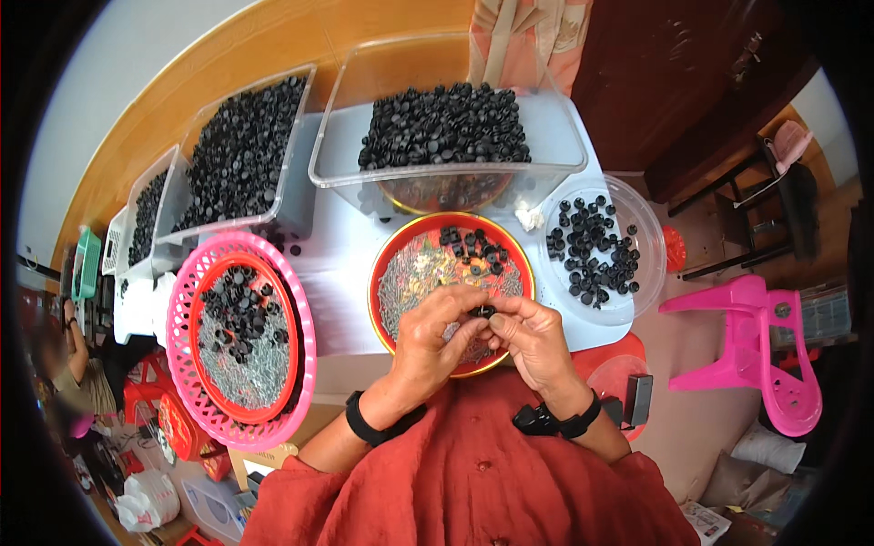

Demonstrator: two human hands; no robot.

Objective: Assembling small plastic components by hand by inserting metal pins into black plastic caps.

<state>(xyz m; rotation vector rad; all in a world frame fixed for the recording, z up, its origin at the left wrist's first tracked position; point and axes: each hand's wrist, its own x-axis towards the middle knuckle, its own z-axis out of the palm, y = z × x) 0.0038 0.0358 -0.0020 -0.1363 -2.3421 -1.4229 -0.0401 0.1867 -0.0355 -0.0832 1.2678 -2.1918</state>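
Note:
My left hand (430,335) and my right hand (530,344) meet over a round red tray with a gold rim (375,300). Between their fingertips is a small round black plastic part (482,311), pinched from both sides. My fingers partly cover it, so its details are hidden. Beneath the hands, the tray holds a spread of thin silvery metal pieces (401,289), too small to name surely. Loose black plastic parts (475,247) lie at the tray's far side. Each wrist wears a black band.
Clear plastic bins (319,173) of black parts stand behind. At right is a clear round tub (648,264) with more. A pink basket (182,364) at left holds a red tray of mixed pieces. A pink stool (728,328) stands right; another person (77,364) is far left.

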